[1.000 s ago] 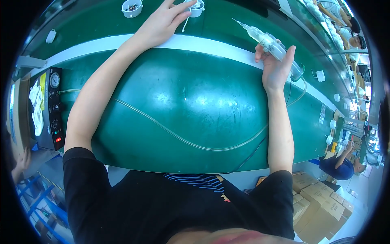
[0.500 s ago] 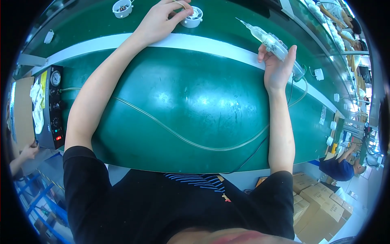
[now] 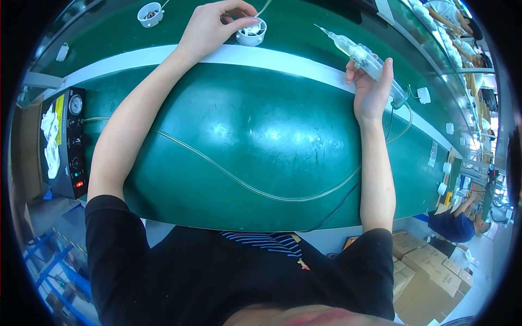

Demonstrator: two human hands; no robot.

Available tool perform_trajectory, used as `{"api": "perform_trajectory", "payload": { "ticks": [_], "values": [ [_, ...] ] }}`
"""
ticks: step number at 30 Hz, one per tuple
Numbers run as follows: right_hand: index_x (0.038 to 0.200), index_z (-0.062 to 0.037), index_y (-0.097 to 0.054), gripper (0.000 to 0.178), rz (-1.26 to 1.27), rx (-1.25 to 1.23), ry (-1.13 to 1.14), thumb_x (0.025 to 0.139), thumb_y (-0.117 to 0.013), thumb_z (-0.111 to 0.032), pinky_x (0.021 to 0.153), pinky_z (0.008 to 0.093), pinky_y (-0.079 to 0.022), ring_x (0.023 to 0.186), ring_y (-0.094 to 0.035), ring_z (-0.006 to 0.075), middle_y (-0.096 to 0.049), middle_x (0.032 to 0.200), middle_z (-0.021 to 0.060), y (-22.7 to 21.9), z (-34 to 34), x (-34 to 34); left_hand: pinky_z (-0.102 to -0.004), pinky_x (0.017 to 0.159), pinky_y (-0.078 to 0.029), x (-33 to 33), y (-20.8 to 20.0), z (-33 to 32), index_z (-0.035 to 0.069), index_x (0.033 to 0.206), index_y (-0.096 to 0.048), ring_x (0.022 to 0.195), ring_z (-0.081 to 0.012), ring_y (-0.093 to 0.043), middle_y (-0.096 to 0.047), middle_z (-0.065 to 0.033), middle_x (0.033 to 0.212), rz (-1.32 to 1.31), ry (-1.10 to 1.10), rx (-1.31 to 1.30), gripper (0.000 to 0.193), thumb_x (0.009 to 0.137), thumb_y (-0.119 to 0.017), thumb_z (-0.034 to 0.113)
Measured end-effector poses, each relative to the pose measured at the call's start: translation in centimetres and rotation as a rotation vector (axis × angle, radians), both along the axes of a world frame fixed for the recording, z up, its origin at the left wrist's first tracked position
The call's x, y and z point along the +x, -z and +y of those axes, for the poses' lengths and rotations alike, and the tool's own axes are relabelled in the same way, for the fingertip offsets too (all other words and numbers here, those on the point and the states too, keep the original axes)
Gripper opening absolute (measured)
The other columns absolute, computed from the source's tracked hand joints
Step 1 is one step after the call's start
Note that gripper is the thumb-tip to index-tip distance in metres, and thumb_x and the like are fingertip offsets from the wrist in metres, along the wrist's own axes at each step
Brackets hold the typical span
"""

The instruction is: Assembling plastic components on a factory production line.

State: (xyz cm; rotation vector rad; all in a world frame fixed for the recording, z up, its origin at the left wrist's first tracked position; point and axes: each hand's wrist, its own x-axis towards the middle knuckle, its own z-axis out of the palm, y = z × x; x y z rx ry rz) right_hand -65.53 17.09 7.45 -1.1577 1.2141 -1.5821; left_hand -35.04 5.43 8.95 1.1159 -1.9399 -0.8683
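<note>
My left hand (image 3: 220,26) reaches past the pale rail, its thumb and forefinger pinched at the rim of a small round white cup-shaped housing (image 3: 250,38). A thin pale wire (image 3: 264,7) rises from those fingertips. Parts inside the housing are partly covered by the fingers. In my right hand (image 3: 372,89) lies a clear dispensing syringe (image 3: 364,58), its fine tip pointing up and left, apart from the housing. Fingers and thumb wrap round its barrel. A clear air hose (image 3: 255,199) leads from the syringe's rear end across the green bench (image 3: 244,141).
A second white housing (image 3: 150,15) with a wire sits at far left on the green strip behind the rail (image 3: 293,64). More white parts (image 3: 423,95) stand at the right. A black control box with gauge (image 3: 70,141) is at left. Cartons (image 3: 432,271) and co-workers occupy the right side.
The white pieces on the far green strip have shifted left. My left hand follows with its housing, the wire now leaning right. The syringe in my right hand has hardly moved.
</note>
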Motion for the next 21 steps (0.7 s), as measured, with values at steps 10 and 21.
{"api": "perform_trajectory", "payload": {
  "ticks": [10, 21],
  "values": [
    [0.112, -0.0006, -0.061, 0.053, 0.02, 0.008, 0.033, 0.106, -0.043, -0.05, 0.07, 0.0303, -0.044, 0.072, -0.056, 0.0164, -0.066, 0.086, 0.012, 0.0, 0.0, 0.4, -0.0292, 0.072, -0.053, 0.3, -0.1, -0.3, 0.001, 0.097, -0.076, 0.081, -0.0163, -0.07, -0.074, -0.0076, 0.092, 0.013, 0.158, -0.397, 0.012, 0.09, -0.076, 0.01],
    [0.113, 0.0002, -0.063, 0.048, 0.019, 0.025, 0.041, 0.104, -0.05, -0.045, 0.071, 0.0298, -0.044, 0.072, -0.057, 0.0154, -0.067, 0.086, 0.0113, -0.1, -0.1, 0.4, -0.0277, 0.069, -0.052, 0.5, 0.2, -0.5, 0.002, 0.097, -0.076, 0.077, -0.0164, -0.068, -0.074, -0.0077, 0.097, 0.007, 0.029, -0.105, 0.011, 0.09, -0.075, 0.01]
  ]
}}
